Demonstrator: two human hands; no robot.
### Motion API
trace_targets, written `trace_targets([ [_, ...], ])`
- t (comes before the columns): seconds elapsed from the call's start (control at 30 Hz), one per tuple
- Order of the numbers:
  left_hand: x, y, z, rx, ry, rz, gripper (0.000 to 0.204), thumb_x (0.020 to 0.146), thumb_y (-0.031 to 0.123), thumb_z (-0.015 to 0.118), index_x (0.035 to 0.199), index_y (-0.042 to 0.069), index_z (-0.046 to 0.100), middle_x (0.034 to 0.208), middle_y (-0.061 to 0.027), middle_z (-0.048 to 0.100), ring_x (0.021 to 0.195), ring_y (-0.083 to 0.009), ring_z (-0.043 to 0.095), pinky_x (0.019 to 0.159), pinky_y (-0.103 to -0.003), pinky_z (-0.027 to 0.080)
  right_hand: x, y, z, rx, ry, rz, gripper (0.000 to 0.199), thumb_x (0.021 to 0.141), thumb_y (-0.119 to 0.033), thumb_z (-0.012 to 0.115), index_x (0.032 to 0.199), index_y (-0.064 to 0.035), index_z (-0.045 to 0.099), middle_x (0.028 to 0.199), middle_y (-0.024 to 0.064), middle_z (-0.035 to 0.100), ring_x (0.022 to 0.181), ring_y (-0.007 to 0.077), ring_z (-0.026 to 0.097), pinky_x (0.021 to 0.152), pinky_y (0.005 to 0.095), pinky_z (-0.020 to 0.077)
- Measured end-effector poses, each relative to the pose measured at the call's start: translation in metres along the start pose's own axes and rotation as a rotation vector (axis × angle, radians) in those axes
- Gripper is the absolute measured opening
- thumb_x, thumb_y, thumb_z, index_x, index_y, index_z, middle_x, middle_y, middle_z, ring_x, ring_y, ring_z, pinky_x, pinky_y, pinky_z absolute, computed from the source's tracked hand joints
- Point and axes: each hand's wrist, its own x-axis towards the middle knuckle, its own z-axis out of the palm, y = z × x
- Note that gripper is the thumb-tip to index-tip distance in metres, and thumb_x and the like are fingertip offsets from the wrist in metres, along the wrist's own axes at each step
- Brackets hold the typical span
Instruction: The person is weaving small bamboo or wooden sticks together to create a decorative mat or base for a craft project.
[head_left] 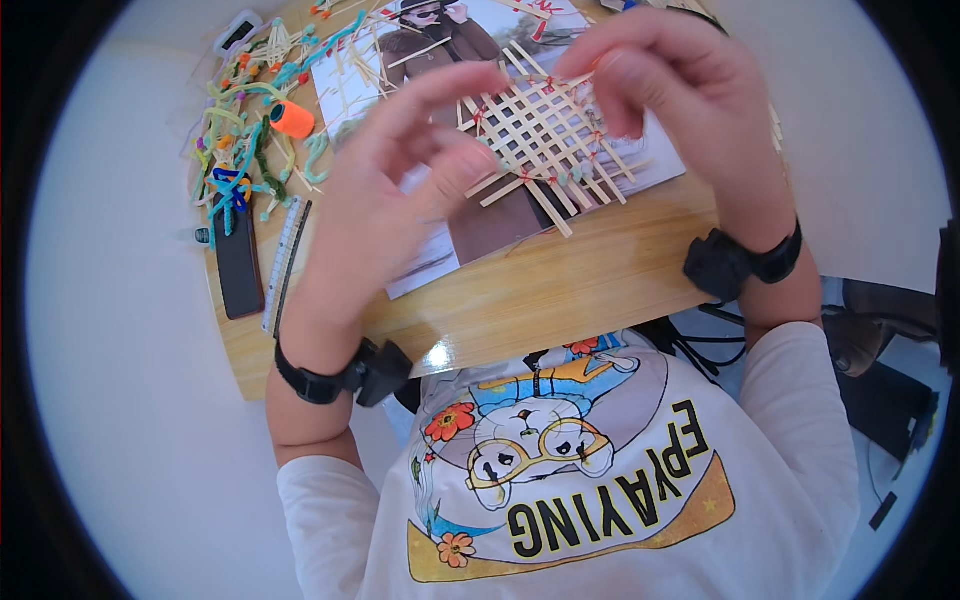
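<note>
A square lattice of crossed pale wooden sticks (540, 132) lies on a printed photo sheet (420, 262), with small red ties at several crossings along its edges. My left hand (405, 165) hovers over the lattice's left side, slightly blurred, its thumb and index finger spread apart with nothing visible between them. Above the lattice's far right corner is my right hand (675, 85), fingers curled and drawn together in a pinch. A faint red streak shows by its fingertips, but what they hold is too small to make out.
Left of the sheet lie an orange thread spool (292, 120), a tangle of colourful fuzzy stems (240, 150), a dark phone (238, 262) and a clear ruler (287, 265). Loose sticks (365, 65) are scattered on the sheet's far left. The wooden table (520, 290) ends before my body.
</note>
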Motion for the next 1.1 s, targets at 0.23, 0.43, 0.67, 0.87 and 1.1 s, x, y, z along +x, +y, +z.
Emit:
trace_targets([
  [0.23,-0.006,0.004,0.004,-0.017,-0.251,-0.183,0.035,0.091,0.018,0.061,0.120,0.000,0.054,0.098,-0.0053,0.063,0.088,-0.0105,0.058,0.075,-0.022,0.044,-0.004,0.003,-0.008,-0.007,-0.011,0.051,0.016,0.093,-0.014,0.054,0.095,-0.0036,0.066,0.077,0.0001,0.063,0.062,0.0050,0.053,0.055,0.0187,0.0423],
  [0.43,0.014,-0.016,-0.030,0.612,0.104,0.260,0.013,0.089,0.011,0.060,0.095,0.002,0.067,0.093,-0.0049,0.064,0.087,-0.0144,0.059,0.079,-0.025,0.045,0.003,0.011,-0.016,0.259,0.129,0.062,0.016,0.094,-0.009,0.054,0.093,0.0037,0.063,0.063,0.0045,0.058,0.053,0.0081,0.052,0.049,0.0189,0.0416],
  [0.67,0.023,-0.037,-0.053,0.801,0.287,0.214,0.014,0.089,0.012,0.060,0.098,0.005,0.068,0.095,-0.0059,0.066,0.090,-0.0162,0.062,0.082,-0.027,0.045,0.005,0.013,-0.016,0.170,0.045,0.116,0.016,0.094,-0.009,0.054,0.093,0.0037,0.064,0.062,0.0044,0.058,0.053,0.0082,0.053,0.048,0.0188,0.0417],
  [0.87,0.025,-0.042,-0.074,0.889,0.391,0.141,0.018,0.088,0.018,0.062,0.100,0.007,0.070,0.092,-0.0046,0.068,0.085,-0.0142,0.063,0.077,-0.025,0.046,0.007,0.027,-0.032,0.277,0.053,0.004,0.020,0.095,-0.013,0.053,0.092,0.0037,0.062,0.062,0.0047,0.059,0.052,0.0085,0.053,0.046,0.0184,0.0400],
  [1.1,0.026,-0.033,-0.089,0.664,0.447,-0.065,0.020,0.089,0.019,0.062,0.100,0.004,0.070,0.086,-0.0042,0.068,0.079,-0.0090,0.060,0.072,-0.023,0.045,0.010,0.039,-0.060,0.428,0.112,-0.122,0.023,0.097,-0.021,0.051,0.094,-0.0002,0.059,0.062,0.0053,0.057,0.051,0.0092,0.053,0.047,0.0185,0.0421],
])
